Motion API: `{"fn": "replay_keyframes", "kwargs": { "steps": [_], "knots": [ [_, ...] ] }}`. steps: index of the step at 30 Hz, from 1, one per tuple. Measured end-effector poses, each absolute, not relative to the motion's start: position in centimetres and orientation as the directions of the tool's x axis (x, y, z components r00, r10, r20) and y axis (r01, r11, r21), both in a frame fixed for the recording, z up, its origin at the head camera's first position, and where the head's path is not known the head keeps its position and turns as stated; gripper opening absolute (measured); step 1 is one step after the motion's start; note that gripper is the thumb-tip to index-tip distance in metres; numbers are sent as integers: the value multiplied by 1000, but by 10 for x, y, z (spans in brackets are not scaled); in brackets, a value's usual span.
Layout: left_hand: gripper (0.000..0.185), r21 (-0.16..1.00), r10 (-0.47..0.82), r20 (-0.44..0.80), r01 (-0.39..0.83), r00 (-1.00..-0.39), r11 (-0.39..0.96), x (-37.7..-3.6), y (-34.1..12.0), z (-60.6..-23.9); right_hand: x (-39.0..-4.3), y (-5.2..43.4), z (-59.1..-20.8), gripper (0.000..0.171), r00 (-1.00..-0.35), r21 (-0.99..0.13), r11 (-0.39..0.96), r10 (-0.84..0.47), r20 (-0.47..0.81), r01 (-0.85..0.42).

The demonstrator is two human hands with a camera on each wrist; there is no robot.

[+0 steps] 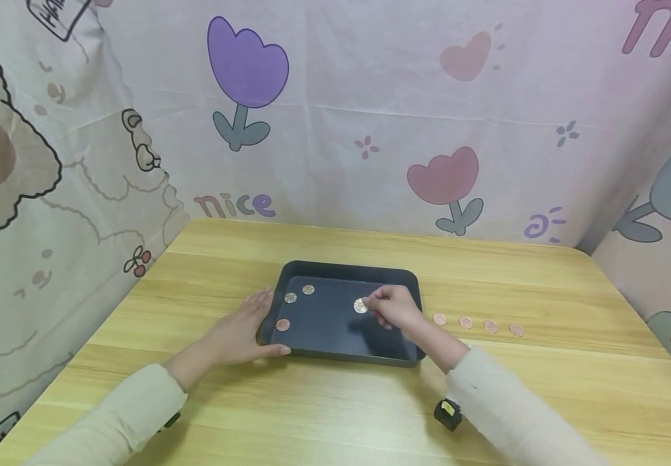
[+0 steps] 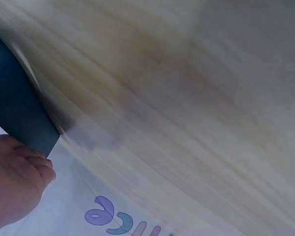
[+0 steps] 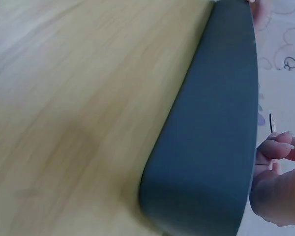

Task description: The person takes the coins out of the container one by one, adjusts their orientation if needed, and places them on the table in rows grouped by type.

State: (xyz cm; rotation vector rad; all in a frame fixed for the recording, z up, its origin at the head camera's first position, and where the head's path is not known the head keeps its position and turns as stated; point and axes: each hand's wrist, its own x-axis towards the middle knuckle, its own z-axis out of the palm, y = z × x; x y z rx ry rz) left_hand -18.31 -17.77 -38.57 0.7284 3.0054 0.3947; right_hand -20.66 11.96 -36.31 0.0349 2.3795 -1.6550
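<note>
The right grip (image 1: 394, 307) pinches a coin (image 1: 360, 305) edgewise, likely for control; the uncurled left grip (image 1: 235, 333) seemingly steadies the tray (image 1: 320, 325).

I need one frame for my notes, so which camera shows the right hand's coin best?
The head view: the coin, pinched in the right hand over the dark tray, shows its face. The right wrist view gives only its thin edge beyond the tray's wall; the left wrist view doesn't show it.

The wooden table (image 1: 347, 414) carries a dark tray (image 1: 329, 327) mid-table and, toward the table's right edge, four coins (image 1: 466, 322), apparently copper.
</note>
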Motion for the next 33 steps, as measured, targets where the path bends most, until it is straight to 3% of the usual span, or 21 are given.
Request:
{"fn": "replay_keyframes", "kwargs": {
  "steps": [22,33],
  "knots": [
    [112,239,457,36,452,-889,860,-183,-177,-386,-182,196,-362,15,-966,-920,365,-155,-209,140],
    [112,245,452,31,445,-892,861,-182,-176,-385,-167,241,-373,17,-954,-898,394,-134,-266,195]
  ]
}}
